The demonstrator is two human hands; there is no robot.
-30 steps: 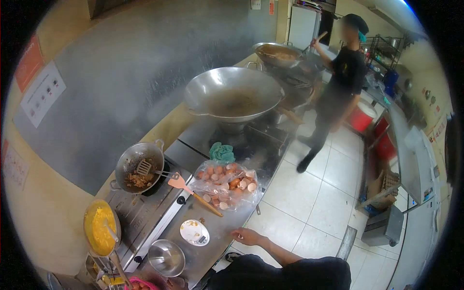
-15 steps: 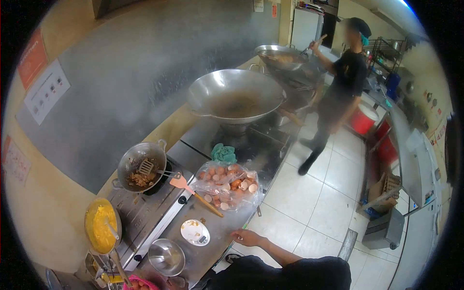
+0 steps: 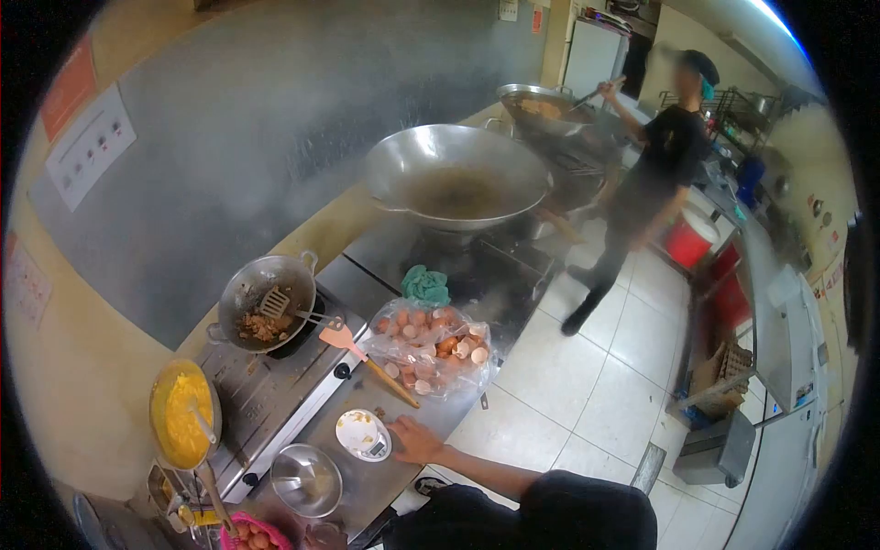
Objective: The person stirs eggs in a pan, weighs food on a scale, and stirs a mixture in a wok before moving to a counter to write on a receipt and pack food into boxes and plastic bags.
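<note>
My right hand (image 3: pixel 417 440) is over the steel counter, just beside a white digital kitchen scale (image 3: pixel 363 434). Its fingers look stretched out, with nothing visible in them. Yellow-brown residue marks the scale's top. At the bottom edge, my left hand (image 3: pixel 325 535) is only partly in view, and its fingers cannot be made out. It is nearest to a steel bowl (image 3: pixel 323 500) with a utensil in it. A pink basket (image 3: pixel 282 541) of eggs stands to its left. A spatula with a pink head and wooden handle (image 3: pixel 385 374) lies beyond the scale.
A clear bag of eggshells (image 3: pixel 431 353) and a green cloth (image 3: pixel 425 285) lie on the counter. On the stove are a pan of yellow food (image 3: pixel 158 417) and a small wok (image 3: pixel 229 302). Farther off, a large wok (image 3: pixel 394 160) steams; a co-worker (image 3: pixel 674 151) stirs another wok (image 3: pixel 518 95).
My right hand has moved left from the counter's edge to beside the scale. The view has shifted slightly. My left hand stays low by the bowl.
</note>
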